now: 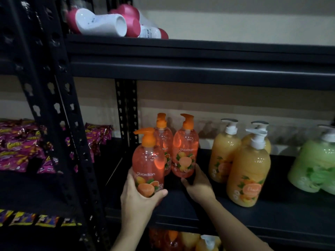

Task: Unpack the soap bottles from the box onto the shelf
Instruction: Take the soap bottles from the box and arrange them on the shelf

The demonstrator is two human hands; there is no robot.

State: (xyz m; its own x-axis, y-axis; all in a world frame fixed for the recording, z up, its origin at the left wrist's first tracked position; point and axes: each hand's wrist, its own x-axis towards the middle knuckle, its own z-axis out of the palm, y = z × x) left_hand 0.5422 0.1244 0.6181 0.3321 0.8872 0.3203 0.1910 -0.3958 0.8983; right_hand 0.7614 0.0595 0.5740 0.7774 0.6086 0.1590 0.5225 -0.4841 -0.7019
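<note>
Gripping a clear, rounded orange pump bottle (147, 167), left hand (137, 198).

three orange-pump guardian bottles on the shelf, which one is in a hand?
The front-left one: the left hand wraps its base. The right hand only rests by the back-right bottle; the back-left one is untouched.

Three clear orange soap bottles with orange pumps (184, 151) are counted on the middle shelf (272, 214), one of them (147, 163) gripped by the left hand (137, 198); three opaque yellow-orange bottles with white pumps (248, 171) are seen to their right, then at least one green bottle (315, 165), cut off by the edge. Two hands are shown, the right hand (199, 185) included. Several pink-and-white bottles (101, 22) lie above, too overlapped for counting, and snack packets (18, 151) at left are too many to be counted
</note>
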